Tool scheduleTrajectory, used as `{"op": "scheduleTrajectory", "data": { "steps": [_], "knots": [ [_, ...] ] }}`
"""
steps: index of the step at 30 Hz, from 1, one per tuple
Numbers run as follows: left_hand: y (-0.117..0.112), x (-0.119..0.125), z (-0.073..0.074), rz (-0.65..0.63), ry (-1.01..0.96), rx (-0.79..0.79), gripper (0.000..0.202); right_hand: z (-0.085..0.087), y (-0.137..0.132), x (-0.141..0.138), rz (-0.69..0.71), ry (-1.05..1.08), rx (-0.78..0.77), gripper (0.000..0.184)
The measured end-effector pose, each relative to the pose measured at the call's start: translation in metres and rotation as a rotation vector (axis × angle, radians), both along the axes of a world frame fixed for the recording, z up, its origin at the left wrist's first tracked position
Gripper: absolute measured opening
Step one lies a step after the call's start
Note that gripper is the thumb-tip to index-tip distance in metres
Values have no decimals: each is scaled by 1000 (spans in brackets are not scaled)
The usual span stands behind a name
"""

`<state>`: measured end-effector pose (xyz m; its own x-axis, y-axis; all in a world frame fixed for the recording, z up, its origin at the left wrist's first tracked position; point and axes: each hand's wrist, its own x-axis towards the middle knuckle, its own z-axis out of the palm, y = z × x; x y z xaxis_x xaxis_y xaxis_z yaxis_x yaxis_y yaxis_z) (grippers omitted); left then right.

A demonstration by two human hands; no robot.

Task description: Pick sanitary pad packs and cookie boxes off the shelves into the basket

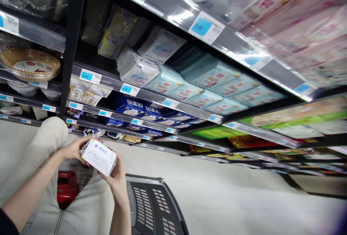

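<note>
A small white packet (99, 156) with blue "ABC" lettering and fine print is held above my knees, its printed face tilted up toward me. My left hand (74, 151) grips its left end, and my right hand (117, 172) clasps the right end, thumb along the near edge. Both hands are closed around it; the packet hides some of the fingers. Similar white ABC packets (138, 69) sit on the shelf ahead, beside light-blue packs (165, 81) and a yellow-and-white pack (116, 33).
A dark slotted basket (151, 206) stands on the floor right of my legs. Something red (66, 188) shows between my knees. Shelf edges (151, 92) with price tags run across ahead. Paper baking liners (31, 63) lie on the left shelving, past a black upright (72, 43).
</note>
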<state>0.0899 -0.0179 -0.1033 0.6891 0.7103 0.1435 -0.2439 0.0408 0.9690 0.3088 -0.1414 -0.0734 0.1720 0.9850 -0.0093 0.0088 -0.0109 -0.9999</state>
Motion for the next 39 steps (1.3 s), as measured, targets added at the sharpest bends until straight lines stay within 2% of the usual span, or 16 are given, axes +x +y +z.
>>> {"op": "scheduleTrajectory", "data": {
  "steps": [11, 20, 22, 24, 27, 29, 30, 31, 33, 35, 36, 39],
  "knots": [
    [-1, 0, 0, 3, -9, 0, 105, 0, 0, 0, -9, 4, -5, 85],
    [-1, -4, -6, -60, -28, -42, 120, -2, -3, -3, -27, 18, -10, 82],
    [-3, -6, -10, -90, -58, -111, 127, -3, -3, -3, -23, 19, -20, 82],
    [-6, -6, -13, -123, -89, -243, 131, -6, -3, -4, -21, 27, -4, 81],
    [-10, -6, -16, -145, -60, -461, 125, -10, -4, -7, -45, 5, 68, 70],
    [-12, -4, -17, -153, -10, -532, 120, -11, -6, -8, -59, -38, 87, 62],
    [-13, -4, -17, -156, 5, -543, 120, -11, -7, -8, -50, -52, 84, 66],
    [-14, -3, -17, -149, 10, -542, 120, -10, -9, -8, -27, -50, 74, 78],
    [-14, -3, -16, -114, -2, -504, 117, -11, -10, -6, 25, -1, 50, 113],
    [-13, -3, -16, -90, -26, -415, 116, -12, -10, -2, 36, 61, 9, 134],
    [-12, -3, -15, -85, -38, -362, 117, -12, -9, -1, 24, 84, -14, 134],
    [-11, -4, -11, -87, -77, -248, 121, -12, -4, 1, 8, 116, -40, 113]
  ]
}}
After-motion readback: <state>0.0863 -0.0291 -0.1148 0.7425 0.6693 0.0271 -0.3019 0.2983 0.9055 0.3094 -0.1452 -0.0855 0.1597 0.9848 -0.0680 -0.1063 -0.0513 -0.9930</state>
